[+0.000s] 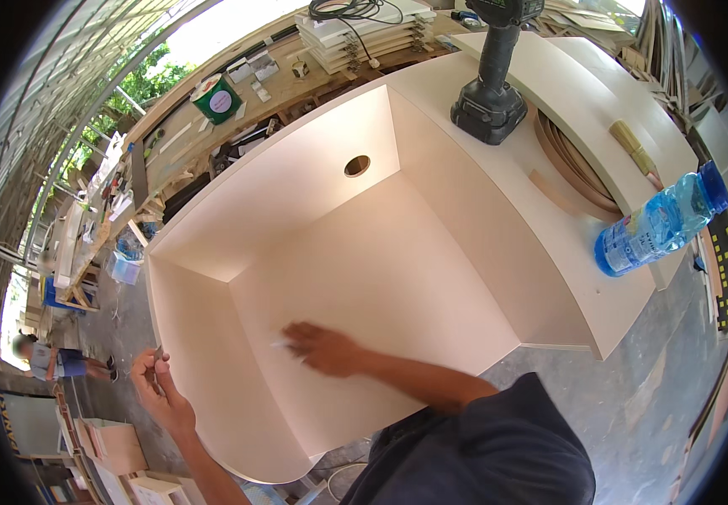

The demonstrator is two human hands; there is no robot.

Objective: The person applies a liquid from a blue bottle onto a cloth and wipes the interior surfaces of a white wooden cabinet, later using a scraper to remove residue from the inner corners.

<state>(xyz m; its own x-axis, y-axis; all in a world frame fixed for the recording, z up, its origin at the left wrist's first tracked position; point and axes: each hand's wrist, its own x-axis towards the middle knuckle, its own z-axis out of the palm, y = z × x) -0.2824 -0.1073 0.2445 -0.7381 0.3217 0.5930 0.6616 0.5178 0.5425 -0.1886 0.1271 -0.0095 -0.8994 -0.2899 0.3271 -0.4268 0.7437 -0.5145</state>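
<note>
In front of me stands a large cream panel cabinet carcass (364, 252), its open side facing me and a round hole (356, 166) cut through one wall. My right hand (326, 348) is over the inner panel, blurred by motion, with a small pale thing at its fingertips that I cannot make out. Beside the outer edge of the left side panel (238, 362), my left hand (162, 391) is raised with thumb and fingers pinched round something small and dark. Whether that hand touches the panel is unclear.
On the carcass's right-hand top stand a cordless drill (492, 109) and a blue-capped water bottle (654, 223), near a brush (631, 145) and coiled edge-banding strip (570, 160). A cluttered workbench (179, 156) with a green can (216, 98) runs behind. Another person (57, 360) is far left.
</note>
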